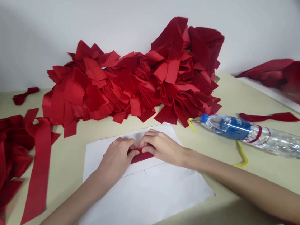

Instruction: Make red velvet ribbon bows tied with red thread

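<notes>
My left hand [116, 158] and my right hand [161, 147] meet near the middle of a white paper sheet [142, 209], their fingertips pressing on a folded red fabric strip [142, 157]. Most of the strip is hidden under my fingers. Both hands hold it flat against the paper, which has thin drawn lines on it.
A large heap of folded red fabric pieces [135, 78] fills the back of the cream table [71, 161]. A plastic water bottle [252, 133] lies to the right over a yellow strip [241, 155]. Long red ribbons [38, 168] lie at left; more red fabric [278, 76] lies at far right.
</notes>
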The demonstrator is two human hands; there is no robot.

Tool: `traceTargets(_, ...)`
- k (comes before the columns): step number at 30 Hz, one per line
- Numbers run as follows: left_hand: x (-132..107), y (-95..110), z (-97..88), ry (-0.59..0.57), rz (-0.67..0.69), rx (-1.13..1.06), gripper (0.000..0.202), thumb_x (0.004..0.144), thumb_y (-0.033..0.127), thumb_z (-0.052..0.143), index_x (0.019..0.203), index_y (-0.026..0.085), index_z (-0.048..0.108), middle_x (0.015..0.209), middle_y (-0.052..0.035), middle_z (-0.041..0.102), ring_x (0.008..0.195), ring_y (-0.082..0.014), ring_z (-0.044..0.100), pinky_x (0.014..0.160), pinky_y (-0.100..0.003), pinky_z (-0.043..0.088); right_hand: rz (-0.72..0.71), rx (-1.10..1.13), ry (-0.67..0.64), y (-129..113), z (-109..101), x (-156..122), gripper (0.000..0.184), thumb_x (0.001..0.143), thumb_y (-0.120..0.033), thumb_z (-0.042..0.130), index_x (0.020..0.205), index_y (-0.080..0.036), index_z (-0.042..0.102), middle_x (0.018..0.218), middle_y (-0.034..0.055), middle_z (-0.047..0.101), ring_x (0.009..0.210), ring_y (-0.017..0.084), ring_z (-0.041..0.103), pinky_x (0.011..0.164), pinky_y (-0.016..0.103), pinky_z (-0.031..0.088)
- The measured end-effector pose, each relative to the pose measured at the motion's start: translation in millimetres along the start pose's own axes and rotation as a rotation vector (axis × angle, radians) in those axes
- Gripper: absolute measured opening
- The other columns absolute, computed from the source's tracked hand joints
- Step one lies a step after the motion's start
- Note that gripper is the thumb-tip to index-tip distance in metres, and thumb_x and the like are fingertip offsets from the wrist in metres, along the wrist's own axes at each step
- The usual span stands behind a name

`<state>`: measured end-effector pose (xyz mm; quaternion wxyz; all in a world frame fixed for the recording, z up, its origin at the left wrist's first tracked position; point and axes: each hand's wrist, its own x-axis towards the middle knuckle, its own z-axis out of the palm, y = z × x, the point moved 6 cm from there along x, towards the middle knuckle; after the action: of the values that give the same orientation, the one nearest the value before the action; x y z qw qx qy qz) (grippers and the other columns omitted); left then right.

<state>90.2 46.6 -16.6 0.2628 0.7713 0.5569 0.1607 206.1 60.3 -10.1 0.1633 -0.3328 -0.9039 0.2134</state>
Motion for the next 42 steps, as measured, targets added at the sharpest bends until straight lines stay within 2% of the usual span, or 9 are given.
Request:
traceTargets(10, -2, 1, 0.5, -0.005, 0.043, -0.033, 0.013, 0.083, 0.020, 0.051, 0.075, 0.021, 0.062, 0.076, -0.0004, 0.063, 0.074, -0.0175, 0.055, 0.066, -0.031, 0.041, -0.045, 0.030, 0.028, 2, -3, -2, 0.011, 0.081, -0.008, 0.056, 0.076, -0.017, 0.061, 0.076, -0.0013, 0.063, 0.076, 0.012, 0.052, 0.079, 0.026, 0.041)
traceTargets(15, -3, 5, 3.2, 0.003, 0.131, 0.083, 0.023, 0.087, 0.018, 0.046, 0.073, 0.020, 0.064, 0.074, -0.0018, 0.063, 0.074, -0.0178, 0.056, 0.066, -0.033, 0.044, -0.105, -0.178, 0.030, -4, 1, -7, 0.014, 0.088, -0.015, 0.046, 0.084, -0.015, 0.060, 0.086, 0.0036, 0.060, 0.076, 0.013, 0.053, 0.070, 0.026, 0.043)
traceTargets(18, -4, 7, -1.2, 0.106, 0.185, 0.130, 0.021, 0.088, 0.016, 0.045, 0.079, 0.018, 0.064, 0.078, -0.0024, 0.063, 0.071, -0.0157, 0.057, 0.065, -0.031, 0.048, -0.152, -0.418, 0.068, -7, -1, -10, 0.017, 0.090, -0.015, 0.041, 0.087, -0.013, 0.058, 0.085, 0.0057, 0.058, 0.069, 0.014, 0.051, 0.059, 0.026, 0.041)
traceTargets(20, -9, 15, -9.4, 0.261, 0.303, 0.229, 0.020, 0.088, 0.012, 0.044, 0.085, 0.016, 0.063, 0.083, -0.0047, 0.064, 0.073, -0.0163, 0.059, 0.067, -0.032, 0.050, -0.260, -0.583, 0.193, -14, -9, -14, 0.019, 0.090, -0.012, 0.040, 0.088, -0.012, 0.058, 0.083, 0.0063, 0.059, 0.071, 0.015, 0.051, 0.061, 0.028, 0.040)
traceTargets(23, -29, 34, -15.4, 0.510, 0.624, 0.488, 0.019, 0.084, 0.004, 0.045, 0.090, 0.009, 0.062, 0.086, -0.0095, 0.065, 0.080, -0.0207, 0.059, 0.069, -0.035, 0.051, -0.475, -0.740, 0.379, -30, -18, -28, 0.018, 0.088, -0.008, 0.041, 0.092, -0.012, 0.059, 0.087, 0.0069, 0.061, 0.077, 0.016, 0.050, 0.068, 0.031, 0.039)
traceTargets(26, -49, 46, -4.2, 0.541, 0.833, 0.649, 0.016, 0.080, 0.000, 0.050, 0.086, 0.006, 0.063, 0.084, -0.0117, 0.066, 0.083, -0.0242, 0.059, 0.071, -0.037, 0.050, -0.487, -0.668, 0.331, -36, -14, -37, 0.019, 0.088, -0.008, 0.042, 0.088, -0.013, 0.060, 0.082, 0.0058, 0.061, 0.077, 0.016, 0.049, 0.068, 0.031, 0.037)
traceTargets(29, -51, 43, 8.1, 0.377, 0.725, 0.576, 0.020, 0.079, -0.001, 0.047, 0.080, 0.009, 0.065, 0.081, -0.0101, 0.065, 0.080, -0.0239, 0.058, 0.067, -0.037, 0.049, -0.305, -0.415, 0.192, -30, -5, -38, 0.019, 0.088, -0.011, 0.044, 0.080, -0.014, 0.061, 0.076, 0.0040, 0.059, 0.075, 0.015, 0.047, 0.068, 0.030, 0.037)
traceTargets(36, -21, 16, 5.6, -0.003, 0.096, 0.065, 0.022, 0.082, 0.015, 0.050, 0.067, 0.020, 0.065, 0.067, 0.0003, 0.058, 0.066, -0.0148, 0.053, 0.058, -0.028, 0.040, 0.026, 0.054, 0.009, -12, 0, -25, 0.008, 0.081, -0.012, 0.056, 0.077, -0.017, 0.062, 0.073, -0.0026, 0.062, 0.071, 0.011, 0.050, 0.074, 0.025, 0.039)
traceTargets(42, -12, 10, 0.9, -0.117, -0.020, -0.086, 0.021, 0.078, 0.017, 0.048, 0.064, 0.021, 0.064, 0.068, 0.0014, 0.059, 0.061, -0.0131, 0.049, 0.057, -0.027, 0.035, 0.107, 0.141, -0.114, -2, -3, -16, 0.008, 0.080, -0.014, 0.058, 0.080, -0.018, 0.065, 0.077, -0.0012, 0.064, 0.075, 0.011, 0.053, 0.070, 0.023, 0.039)
